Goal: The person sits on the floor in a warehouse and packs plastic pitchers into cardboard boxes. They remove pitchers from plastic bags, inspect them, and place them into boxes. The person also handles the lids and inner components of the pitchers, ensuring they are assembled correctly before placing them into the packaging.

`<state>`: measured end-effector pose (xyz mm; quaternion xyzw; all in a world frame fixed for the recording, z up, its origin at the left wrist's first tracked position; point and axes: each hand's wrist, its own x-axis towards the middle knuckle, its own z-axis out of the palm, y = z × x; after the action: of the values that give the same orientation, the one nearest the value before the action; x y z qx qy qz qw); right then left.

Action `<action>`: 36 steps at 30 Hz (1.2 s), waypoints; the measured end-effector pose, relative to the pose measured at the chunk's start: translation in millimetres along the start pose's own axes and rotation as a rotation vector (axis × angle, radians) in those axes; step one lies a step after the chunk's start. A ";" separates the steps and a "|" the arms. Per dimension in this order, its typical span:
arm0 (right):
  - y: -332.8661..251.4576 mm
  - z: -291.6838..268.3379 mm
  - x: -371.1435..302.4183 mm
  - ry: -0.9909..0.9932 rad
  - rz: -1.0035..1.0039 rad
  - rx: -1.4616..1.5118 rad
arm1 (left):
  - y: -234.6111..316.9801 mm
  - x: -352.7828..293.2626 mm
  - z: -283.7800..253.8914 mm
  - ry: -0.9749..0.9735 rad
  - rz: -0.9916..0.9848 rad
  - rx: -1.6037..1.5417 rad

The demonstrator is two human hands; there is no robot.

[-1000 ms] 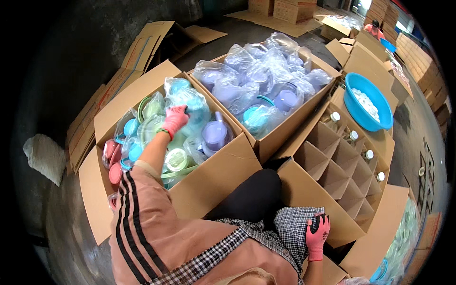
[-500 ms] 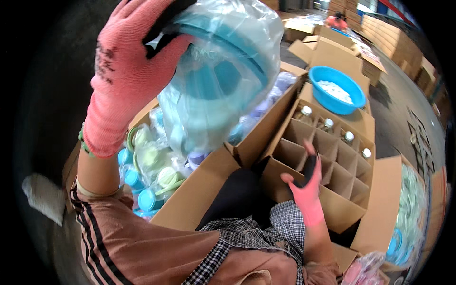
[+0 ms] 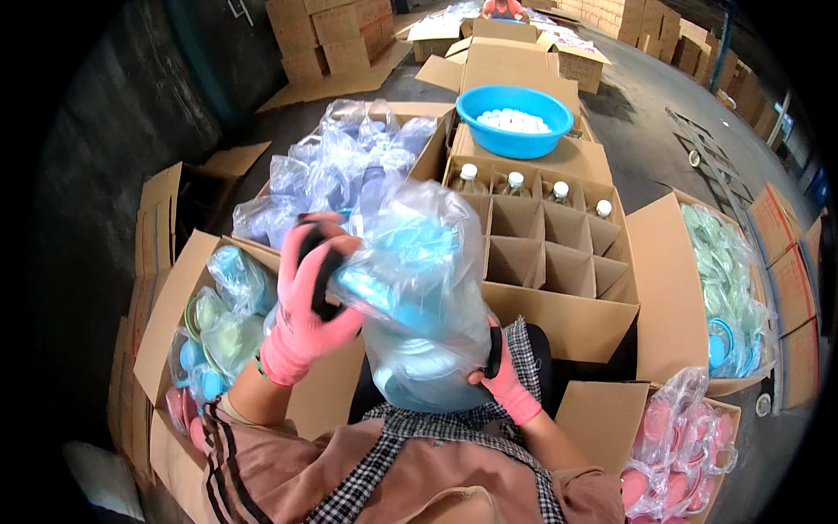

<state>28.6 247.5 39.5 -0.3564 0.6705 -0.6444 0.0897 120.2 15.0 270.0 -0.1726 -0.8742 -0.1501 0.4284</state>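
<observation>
A clear plastic bag holding a light-blue plastic container (image 3: pixel 419 301) is in front of my chest, above my lap. My left hand (image 3: pixel 310 301), in a pink glove with black on the palm and fingers, is curled against the bag's upper left side, a little blurred. My right hand (image 3: pixel 508 377), gloved alike, grips the bag's lower right side. The container's exact kind is hard to make out through the wrinkled plastic. Just beyond the bag stands a divided carton (image 3: pixel 559 306) with several white-capped clear bottles (image 3: pixel 515 184) along its far row; its nearer visible compartments hold nothing.
On carton flaps ahead sits a blue basin (image 3: pixel 515 144) of small white pieces. Bagged purple items (image 3: pixel 327 175) fill a box ahead left; a left box holds bagged blue and green pieces (image 3: pixel 218 323). Boxes of green (image 3: pixel 720 262) and pink items (image 3: pixel 676 450) stand right. A person (image 3: pixel 504 9) is far ahead.
My left hand has brought the bagged container down from high on the left to my lap. My right hand, open and apart before, now grips it. The view has turned.
</observation>
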 end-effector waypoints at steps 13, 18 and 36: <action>-69.8 -19.2 70.4 0.124 -0.113 0.190 | 29.4 -235.7 74.6 -0.425 -0.833 -0.967; -42.7 13.0 16.5 -0.061 -0.239 -0.447 | 46.3 -189.3 52.0 0.051 -0.918 -1.263; -220.9 -100.1 123.0 -0.358 -0.051 -0.838 | 34.3 -157.5 122.1 -0.746 -0.562 -0.493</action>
<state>-39.1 273.3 301.6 -0.4842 0.8383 -0.2478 0.0362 140.1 68.5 76.0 -0.0691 -0.9185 -0.3888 -0.0218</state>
